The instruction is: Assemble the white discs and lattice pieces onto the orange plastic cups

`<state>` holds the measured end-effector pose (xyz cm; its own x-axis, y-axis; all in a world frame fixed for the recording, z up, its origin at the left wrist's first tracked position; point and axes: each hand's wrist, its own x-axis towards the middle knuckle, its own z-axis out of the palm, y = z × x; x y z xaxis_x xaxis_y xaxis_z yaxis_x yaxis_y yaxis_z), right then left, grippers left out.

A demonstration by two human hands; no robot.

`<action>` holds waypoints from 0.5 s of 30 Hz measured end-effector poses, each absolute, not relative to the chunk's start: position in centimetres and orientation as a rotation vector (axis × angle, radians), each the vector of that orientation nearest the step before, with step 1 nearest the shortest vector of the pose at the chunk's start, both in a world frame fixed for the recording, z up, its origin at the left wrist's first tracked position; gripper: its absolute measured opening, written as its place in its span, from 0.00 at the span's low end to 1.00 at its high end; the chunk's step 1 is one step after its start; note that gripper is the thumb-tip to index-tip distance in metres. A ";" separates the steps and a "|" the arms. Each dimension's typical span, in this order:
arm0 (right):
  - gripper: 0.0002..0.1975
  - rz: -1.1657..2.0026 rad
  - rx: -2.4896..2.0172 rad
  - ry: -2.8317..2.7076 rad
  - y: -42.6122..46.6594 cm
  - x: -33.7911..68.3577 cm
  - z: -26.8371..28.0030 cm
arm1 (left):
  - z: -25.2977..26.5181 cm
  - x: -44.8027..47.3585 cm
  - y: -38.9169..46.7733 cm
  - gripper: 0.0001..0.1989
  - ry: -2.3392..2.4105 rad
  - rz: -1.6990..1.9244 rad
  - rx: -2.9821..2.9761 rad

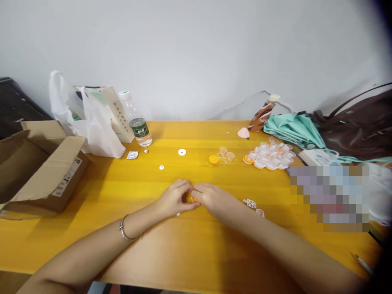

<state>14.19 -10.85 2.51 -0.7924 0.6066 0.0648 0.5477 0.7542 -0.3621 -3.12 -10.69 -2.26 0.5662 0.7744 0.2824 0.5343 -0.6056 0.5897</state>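
Note:
My left hand [175, 198] and my right hand [211, 199] meet at the middle of the yellow table [196, 253]. Between their fingertips they pinch a small orange round piece [194, 199], mostly hidden by the fingers. A bracelet sits on my left wrist. Two small white wheel-like parts [253, 206] lie just right of my right hand. Farther back lie an orange cap [213, 159], several clear little rings [226, 155], a white disc [181, 152] and a smaller white piece [161, 167].
A pile of clear and orange parts [271, 156] lies at the back right. An open cardboard box [36, 167] stands left, with a white plastic bag [88, 122] and water bottle [137, 122] behind. A brown drink bottle [263, 114], teal cloth [294, 130] and dark bag [358, 126] sit right.

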 end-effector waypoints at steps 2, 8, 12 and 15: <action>0.11 0.510 -0.911 -2.783 -10.8 14.1 2.6 | -2.3 -3.1 -10.7 0.11 1.069 0.740 2.351; 0.12 0.640 -0.865 -2.729 -10.4 14.5 2.5 | -2.8 -2.6 -11.0 0.13 1.112 0.733 2.328; 0.12 0.677 -0.872 -2.667 -10.2 14.5 1.9 | -2.8 -2.6 -11.1 0.10 1.129 0.771 2.264; 0.11 0.697 -0.922 -2.574 -10.1 14.6 2.1 | -2.9 -2.7 -10.9 0.10 1.148 0.811 2.152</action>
<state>14.55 -10.12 2.08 -0.7408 0.6591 0.1298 0.5036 0.6728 -0.5419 -2.73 -10.88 -2.87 0.4495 0.8590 0.2449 0.5175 -0.4739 0.7125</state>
